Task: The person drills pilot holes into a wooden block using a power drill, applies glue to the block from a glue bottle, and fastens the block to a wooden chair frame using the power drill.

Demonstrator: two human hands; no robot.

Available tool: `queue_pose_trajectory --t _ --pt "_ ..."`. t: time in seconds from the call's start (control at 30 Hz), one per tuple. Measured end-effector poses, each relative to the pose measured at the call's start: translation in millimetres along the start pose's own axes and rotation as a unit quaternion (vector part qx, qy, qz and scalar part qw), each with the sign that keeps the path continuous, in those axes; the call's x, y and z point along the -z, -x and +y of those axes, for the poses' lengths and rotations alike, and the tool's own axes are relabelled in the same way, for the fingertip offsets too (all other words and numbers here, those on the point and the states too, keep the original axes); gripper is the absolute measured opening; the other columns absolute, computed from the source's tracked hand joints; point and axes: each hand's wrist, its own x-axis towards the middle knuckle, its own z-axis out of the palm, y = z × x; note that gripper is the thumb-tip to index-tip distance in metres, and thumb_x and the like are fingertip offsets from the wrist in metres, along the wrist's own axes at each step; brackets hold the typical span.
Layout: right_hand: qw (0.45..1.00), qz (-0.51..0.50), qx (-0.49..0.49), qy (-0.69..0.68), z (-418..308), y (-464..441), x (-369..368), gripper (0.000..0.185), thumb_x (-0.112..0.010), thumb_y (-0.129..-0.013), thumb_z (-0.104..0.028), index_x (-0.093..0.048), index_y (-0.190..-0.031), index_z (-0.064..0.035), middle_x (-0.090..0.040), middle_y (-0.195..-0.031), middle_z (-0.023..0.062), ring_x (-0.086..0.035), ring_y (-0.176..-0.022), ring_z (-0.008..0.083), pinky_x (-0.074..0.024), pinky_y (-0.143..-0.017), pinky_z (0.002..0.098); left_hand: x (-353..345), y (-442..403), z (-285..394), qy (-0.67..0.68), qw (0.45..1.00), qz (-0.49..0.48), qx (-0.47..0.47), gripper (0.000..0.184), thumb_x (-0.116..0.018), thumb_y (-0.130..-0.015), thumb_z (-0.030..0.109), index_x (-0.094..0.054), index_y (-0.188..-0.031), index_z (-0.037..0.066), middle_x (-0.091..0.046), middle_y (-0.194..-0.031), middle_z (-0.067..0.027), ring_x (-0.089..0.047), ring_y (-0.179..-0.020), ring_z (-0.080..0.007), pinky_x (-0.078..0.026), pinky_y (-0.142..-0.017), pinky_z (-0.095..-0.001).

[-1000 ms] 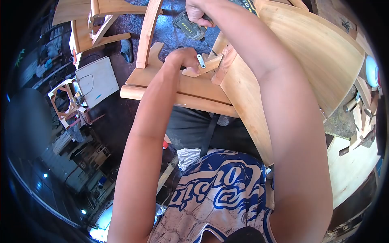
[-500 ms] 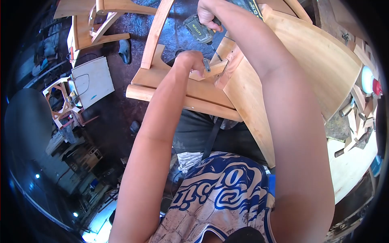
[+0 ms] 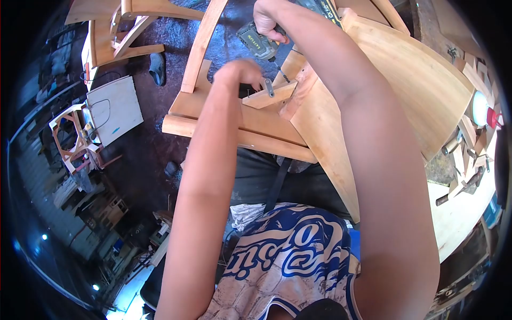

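Observation:
My right hand [image 3: 269,26] is wrapped round the handle of a grey-green power drill [image 3: 257,44], partly hidden by my forearm. The drill's long bit [image 3: 282,73] points down to the joint between a small wooden block [image 3: 274,96] and a wooden corner piece [image 3: 305,88]. A small grey metal plate [image 3: 269,87] stands on the block. My left hand [image 3: 242,72], smeared by motion, is curled just left of the plate, and its fingers are mostly hidden. Block and corner piece sit on a wooden chair frame [image 3: 266,126].
A broad curved wooden panel [image 3: 410,80] lies at the right, beside a bottle with a red cap [image 3: 482,113] and several wood offcuts. Other wooden furniture [image 3: 104,45], a dark shoe [image 3: 157,69] and a white board [image 3: 114,109] are at the left.
My left hand has drawn back from the block, leaving more of its left end in view. The drill remains in my right hand, its bit still near the joint. The view has shifted a little.

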Motion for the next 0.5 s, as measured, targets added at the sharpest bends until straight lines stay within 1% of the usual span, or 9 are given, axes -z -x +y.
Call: queue_pose_trajectory --t 0.07,0.1,0.13,0.17,0.2,0.23,0.3,0.4,0.5 --pt "1.000 -0.003 0.001 -0.003 -0.1 -2.0 0.1 0.016 -0.072 -0.067 -0.003 -0.074 -0.083 -0.0030 -0.074 -0.087 0.0118 -0.066 -0.074 0.0267 -0.0531 -0.071 0.0415 6.1 -8.1 -18.9 0.031 0.998 0.035 0.032 0.052 -0.072 -0.082 0.025 -0.065 -0.130 0.007 -0.066 -0.131 -0.0139 -0.064 -0.116 -0.0276 -0.048 -0.099 -0.0439" --pt "1.000 -0.004 0.001 -0.002 -0.1 -2.9 0.4 0.015 -0.072 -0.067 -0.003 -0.074 -0.083 -0.0030 -0.074 -0.087 0.0118 -0.066 -0.074 0.0267 -0.0531 -0.071 0.0416 3.2 -12.1 -26.9 0.247 0.958 0.118 0.087 0.049 -0.063 -0.089 0.027 -0.062 -0.133 0.006 -0.065 -0.131 -0.0130 -0.063 -0.116 -0.0279 -0.046 -0.099 -0.0470" --pt "1.000 -0.005 0.000 -0.002 -0.2 -3.4 0.5 0.015 -0.072 -0.067 -0.003 -0.074 -0.082 -0.0030 -0.074 -0.087 0.0118 -0.066 -0.074 0.0267 -0.0531 -0.071 0.0416 1.9 -14.3 -31.2 0.448 0.861 0.195 0.138 0.047 -0.055 -0.096 0.030 -0.058 -0.136 0.005 -0.065 -0.131 -0.0122 -0.062 -0.116 -0.0282 -0.045 -0.100 -0.0501" --pt "1.000 -0.006 0.001 -0.003 -1.4 -3.9 0.3 0.015 -0.072 -0.067 -0.003 -0.074 -0.082 -0.0030 -0.074 -0.087 0.0117 -0.066 -0.074 0.0267 -0.0531 -0.071 0.0416 4.0 -9.6 -21.4 0.448 0.861 0.196 0.139 0.047 -0.055 -0.096 0.030 -0.058 -0.136 0.005 -0.065 -0.131 -0.0122 -0.062 -0.116 -0.0282 -0.045 -0.100 -0.0501" --pt "1.000 -0.006 0.002 -0.004 -1.4 -4.1 1.7 0.015 -0.072 -0.067 -0.003 -0.074 -0.082 -0.0030 -0.074 -0.087 0.0117 -0.066 -0.074 0.0267 -0.0531 -0.071 0.0416 6.5 -8.8 -5.3 0.666 0.688 0.279 0.079 0.045 -0.052 -0.098 0.033 -0.060 -0.130 0.003 -0.067 -0.122 -0.0125 -0.062 -0.110 -0.0276 -0.046 -0.098 -0.0476" --pt "1.000 -0.006 0.003 -0.005 -0.9 -3.6 3.3 0.015 -0.072 -0.067 -0.003 -0.074 -0.082 -0.0030 -0.074 -0.087 0.0117 -0.066 -0.074 0.0267 -0.0531 -0.071 0.0416 11.9 -4.0 13.0 0.825 0.454 0.336 0.009 0.046 -0.048 -0.100 0.036 -0.062 -0.124 0.000 -0.069 -0.113 -0.0129 -0.063 -0.103 -0.0270 -0.046 -0.096 -0.0450" --pt "1.000 -0.009 -0.001 -0.005 1.0 -3.5 4.9 0.015 -0.072 -0.067 -0.003 -0.074 -0.082 -0.0030 -0.074 -0.086 0.0117 -0.066 -0.074 0.0266 -0.0530 -0.071 0.0416 12.6 -33.3 21.0 0.763 0.515 0.376 -0.107 0.070 -0.050 -0.098 0.060 -0.058 -0.128 -0.003 -0.065 -0.118 -0.0179 -0.061 -0.107 -0.0281 -0.045 -0.097 -0.0410" --pt "1.000 -0.013 -0.005 -0.007 1.5 -3.5 6.2 0.015 -0.072 -0.067 -0.004 -0.074 -0.082 -0.0031 -0.074 -0.086 0.0116 -0.066 -0.073 0.0266 -0.0530 -0.070 0.0416 10.5 -21.8 44.7 0.630 0.594 0.500 0.019 0.076 -0.052 -0.092 0.063 -0.063 -0.121 -0.006 -0.068 -0.114 -0.0244 -0.064 -0.107 -0.0339 -0.046 -0.095 -0.0442" --pt "1.000 -0.019 -0.013 -0.003 -0.4 -6.8 8.1 0.015 -0.072 -0.067 -0.004 -0.074 -0.082 -0.0031 -0.074 -0.086 0.0115 -0.066 -0.073 0.0266 -0.0529 -0.070 0.0417 9.4 -26.5 45.4 0.602 0.580 0.547 0.049 0.070 -0.050 -0.092 0.057 -0.065 -0.118 -0.005 -0.068 -0.111 -0.0288 -0.065 -0.105 -0.0397 -0.047 -0.095 -0.0453"
